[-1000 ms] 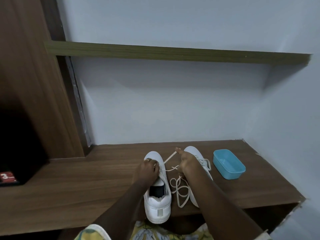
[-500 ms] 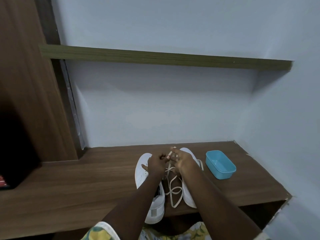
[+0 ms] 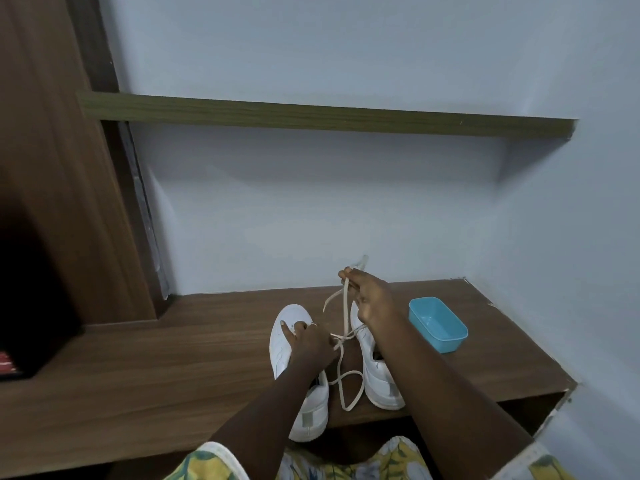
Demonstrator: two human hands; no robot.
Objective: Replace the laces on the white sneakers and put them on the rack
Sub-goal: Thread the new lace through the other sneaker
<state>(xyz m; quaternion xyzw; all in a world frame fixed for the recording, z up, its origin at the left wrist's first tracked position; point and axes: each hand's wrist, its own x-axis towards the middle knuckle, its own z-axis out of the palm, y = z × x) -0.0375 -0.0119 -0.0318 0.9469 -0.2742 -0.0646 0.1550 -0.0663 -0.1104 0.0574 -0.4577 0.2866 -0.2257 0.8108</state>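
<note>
Two white sneakers stand side by side, toes to 12 o'clock, on the wooden bench (image 3: 173,362). The left hand (image 3: 308,344) clasps the left sneaker (image 3: 289,315) over its upper, fingers curled. The right hand (image 3: 372,299), raised at 12 o'clock of the right sneaker (image 3: 381,375), pinches the lace (image 3: 344,306), which runs down to a crossing beside the left hand and loops on the bench between the shoes. A blue tub (image 3: 438,323) sits at 2 o'clock of the right sneaker.
</note>
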